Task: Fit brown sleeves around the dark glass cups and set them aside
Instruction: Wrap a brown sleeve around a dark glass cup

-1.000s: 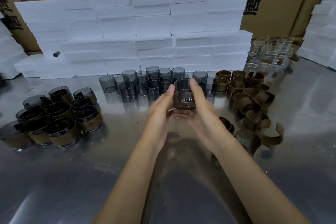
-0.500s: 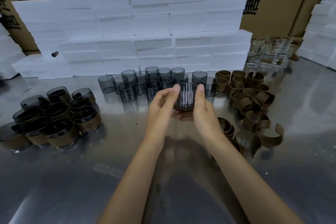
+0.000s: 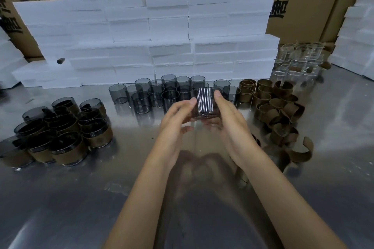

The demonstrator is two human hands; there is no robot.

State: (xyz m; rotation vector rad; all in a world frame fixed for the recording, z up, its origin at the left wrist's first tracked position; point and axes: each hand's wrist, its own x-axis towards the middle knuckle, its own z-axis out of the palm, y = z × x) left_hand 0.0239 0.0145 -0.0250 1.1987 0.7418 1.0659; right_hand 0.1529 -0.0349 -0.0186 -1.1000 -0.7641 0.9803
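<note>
You hold one dark glass cup (image 3: 203, 103) between both hands, lifted above the steel table (image 3: 60, 198).

Your left hand (image 3: 175, 122) curls its fingers against the cup's left wall; your right hand (image 3: 229, 121) cups the right wall and the underside. The cup is bare, no sleeve on it; pale streaks of glare blur its front, and its base is hard to make out behind your fingers. Behind it stand the unsleeved dark cups (image 3: 157, 95), partly masked by your hands. The brown sleeves (image 3: 277, 107) lie heaped to the right, some hidden under your right forearm. The sleeved cups (image 3: 60, 133) cluster at left, the nearest cut off by the frame edge. White foam blocks (image 3: 153, 36) wall the back; clear glassware (image 3: 297, 60) beside them is too faint to count.
</note>
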